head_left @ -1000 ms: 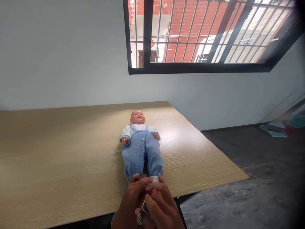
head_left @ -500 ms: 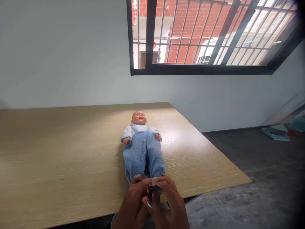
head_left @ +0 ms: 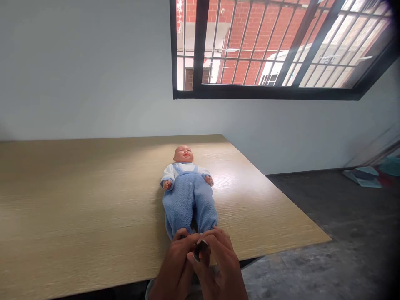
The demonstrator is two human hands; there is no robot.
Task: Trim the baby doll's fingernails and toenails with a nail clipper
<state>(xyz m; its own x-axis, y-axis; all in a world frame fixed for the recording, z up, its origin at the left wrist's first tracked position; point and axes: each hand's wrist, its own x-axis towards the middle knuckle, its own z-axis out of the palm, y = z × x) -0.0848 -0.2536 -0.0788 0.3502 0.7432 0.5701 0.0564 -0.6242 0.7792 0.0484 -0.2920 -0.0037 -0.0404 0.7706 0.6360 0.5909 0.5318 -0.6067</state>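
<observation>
Along the counter's (head_left: pixel 93 216) near edge, our left hand (head_left: pixel 176 262) and right hand (head_left: pixel 223 262) pinch a small dark item (head_left: pixel 201 248), the doll (head_left: pixel 189 198) lying feet toward us, presumably for easy reach.

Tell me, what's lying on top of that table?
A doll lies face up on the table. The left hand and right hand largely hide its feet, with a small dark item between them. The part of the table under the doll is covered.

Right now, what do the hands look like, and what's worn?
The left hand and right hand are human and gloveless; I see no cables or markings. Pale cloth shows low on the left side, perhaps a sleeve; too little is visible to tell.
</observation>
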